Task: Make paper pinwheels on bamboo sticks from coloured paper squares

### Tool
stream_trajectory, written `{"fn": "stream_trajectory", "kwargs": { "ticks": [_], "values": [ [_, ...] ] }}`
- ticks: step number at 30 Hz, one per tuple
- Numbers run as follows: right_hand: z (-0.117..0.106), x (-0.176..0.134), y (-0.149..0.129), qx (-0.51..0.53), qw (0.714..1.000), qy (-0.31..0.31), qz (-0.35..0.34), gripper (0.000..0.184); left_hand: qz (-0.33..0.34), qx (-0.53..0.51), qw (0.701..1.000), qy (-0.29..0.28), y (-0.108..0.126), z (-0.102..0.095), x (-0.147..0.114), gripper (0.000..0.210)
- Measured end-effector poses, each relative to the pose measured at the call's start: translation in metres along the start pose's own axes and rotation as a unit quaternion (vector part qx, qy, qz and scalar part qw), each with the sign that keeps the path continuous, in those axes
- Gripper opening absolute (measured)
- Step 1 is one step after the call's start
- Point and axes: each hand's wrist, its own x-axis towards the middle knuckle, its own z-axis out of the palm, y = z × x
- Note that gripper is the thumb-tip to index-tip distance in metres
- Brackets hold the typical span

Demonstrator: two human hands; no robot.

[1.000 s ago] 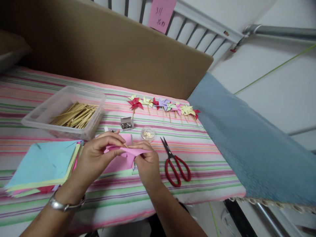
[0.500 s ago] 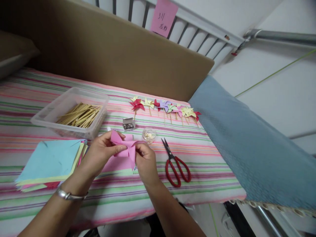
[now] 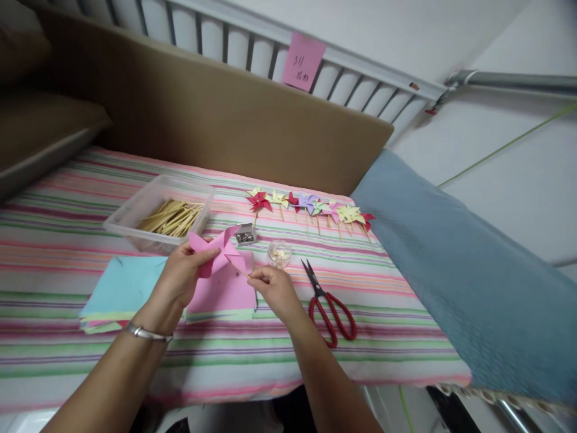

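Plainly, a pink pinwheel [image 3: 222, 260] is held up above the near-middle of the table, its blades folded in from creased paper and spread unevenly around a drawn-in centre; one blade is pointed up and to the right, another is stretched down to the right, and the face is tilted, so that the back is hidden; part of a pink sheet [image 3: 225, 294] on a low pile is covered by it from this viewpoint. By the left hand [image 3: 183, 272] the paper is gripped at its left side, the thumb being laid across the front and the other fingers tucked mostly out of sight behind; the grip is narrow and filled by paper. By the right hand [image 3: 276, 290] the lower right tip is met, thumb and forefinger being pinched nearly together and the remaining fingers curled; whether paper or a stick is caught between them cannot be told. To the left, a stack of coloured paper [image 3: 124, 285] is topped by light blue; beyond the hands, a small box of metal pins [image 3: 245, 234] is seen; red-handled scissors [image 3: 332, 307] are laid with blades slightly parted, to the right.
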Motion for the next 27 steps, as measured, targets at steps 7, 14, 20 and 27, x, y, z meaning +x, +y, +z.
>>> {"fn": "stream_trajectory", "kwargs": {
  "ticks": [7,14,20,27],
  "values": [
    [0.002,0.000,-0.001,0.002,1.000,0.004,0.018,0.009,-0.036,-0.050,0.998,-0.012,0.003,-0.007,-0.002,0.025],
    [-0.002,0.006,-0.008,0.068,0.995,0.053,0.051,0.010,-0.029,-0.011,0.999,-0.015,-0.002,-0.014,0.008,0.032],
    [-0.004,0.007,-0.007,0.098,0.992,0.066,0.044,0.009,-0.028,0.079,0.995,-0.048,-0.007,-0.004,0.004,0.040],
    [-0.011,0.015,-0.004,0.161,0.981,0.105,0.013,0.006,-0.034,0.272,0.950,-0.150,-0.014,-0.001,-0.012,0.061]
  ]
}}
